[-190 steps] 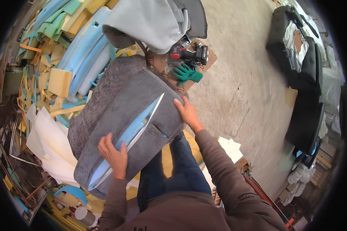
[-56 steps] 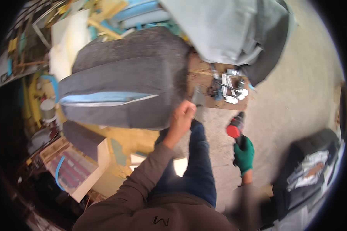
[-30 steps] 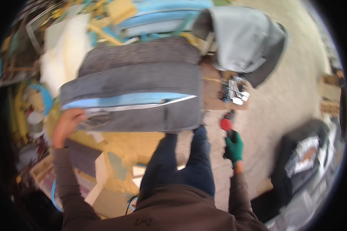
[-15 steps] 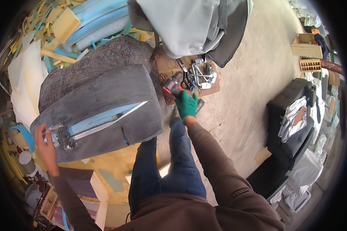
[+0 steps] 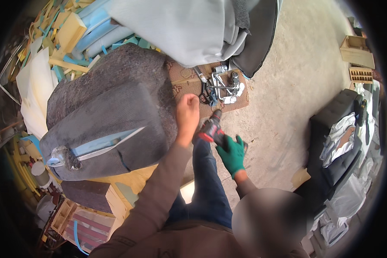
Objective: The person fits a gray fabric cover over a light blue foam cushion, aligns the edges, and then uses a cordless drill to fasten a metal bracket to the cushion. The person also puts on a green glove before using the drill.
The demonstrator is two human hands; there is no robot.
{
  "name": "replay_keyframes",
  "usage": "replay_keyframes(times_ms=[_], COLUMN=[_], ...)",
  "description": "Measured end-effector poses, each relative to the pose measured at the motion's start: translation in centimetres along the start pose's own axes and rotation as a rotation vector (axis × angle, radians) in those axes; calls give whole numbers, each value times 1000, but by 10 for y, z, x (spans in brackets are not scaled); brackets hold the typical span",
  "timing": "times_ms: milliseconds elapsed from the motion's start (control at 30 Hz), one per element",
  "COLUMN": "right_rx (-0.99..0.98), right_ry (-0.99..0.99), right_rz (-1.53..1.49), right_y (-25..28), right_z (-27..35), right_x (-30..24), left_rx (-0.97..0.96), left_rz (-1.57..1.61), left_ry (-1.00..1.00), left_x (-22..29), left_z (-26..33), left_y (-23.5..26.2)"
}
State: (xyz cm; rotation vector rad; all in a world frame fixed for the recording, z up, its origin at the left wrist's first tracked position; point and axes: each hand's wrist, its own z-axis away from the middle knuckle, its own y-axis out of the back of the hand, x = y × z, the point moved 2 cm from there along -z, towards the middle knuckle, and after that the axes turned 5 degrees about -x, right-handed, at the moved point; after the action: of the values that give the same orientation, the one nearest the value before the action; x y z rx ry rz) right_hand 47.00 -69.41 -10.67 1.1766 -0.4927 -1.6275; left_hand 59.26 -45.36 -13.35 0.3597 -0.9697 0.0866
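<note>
A red-and-black cordless drill (image 5: 211, 130) is in my right hand (image 5: 233, 157), which wears a green glove and is closed around the handle. The drill's chuck points away from me. My bare left hand (image 5: 187, 120) is just left of the drill, fingers curled in; whether anything is in them is hidden. Beyond both hands, a pair of black-handled scissors (image 5: 204, 98) and several chromed metal brackets (image 5: 222, 86) lie on a patterned brown mat (image 5: 182, 77). At left lies a dark grey upholstered cushion (image 5: 137, 103) with a long slit showing blue foam (image 5: 99, 144).
Light grey fabric (image 5: 172, 30) drapes over a piece at the far side. Foam offcuts (image 5: 71, 32) are heaped at far left. A black tufted seat (image 5: 335, 109) stands at right, and an open wooden frame (image 5: 109, 215) at lower left. A blurred patch covers part of my right arm.
My left hand has left the cushion's slit and swung right, beside the drill. My right hand has lifted the drill off the mat and drawn it nearer to me.
</note>
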Motion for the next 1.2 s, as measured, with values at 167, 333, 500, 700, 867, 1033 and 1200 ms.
replay_keyframes(times_ms=[167,333,500,700,867,1033,1200], right_rx=[-135,-203,-154,-147,-208,-279,-469], right_ry=[-307,-531,-593,-429,-169,-143,4], right_rz=[-438,-1068,-1298,-1484,-1464,-1459,-1347], right_y=[53,73,98,183,236,191,146], right_z=[56,73,49,71,99,60,59], right_x=[34,54,43,2,-51,-104,-181], left_rx=[328,341,114,-297,-384,-451,-434], left_rz=[-349,-560,-227,297,457,788,940], left_ry=[25,-137,-37,2,-5,-81,-156], left_x=[-112,-146,-106,10,76,90,80], left_z=[-110,-157,-123,31,104,103,116], left_y=[-48,-45,-38,-4,58,131,216])
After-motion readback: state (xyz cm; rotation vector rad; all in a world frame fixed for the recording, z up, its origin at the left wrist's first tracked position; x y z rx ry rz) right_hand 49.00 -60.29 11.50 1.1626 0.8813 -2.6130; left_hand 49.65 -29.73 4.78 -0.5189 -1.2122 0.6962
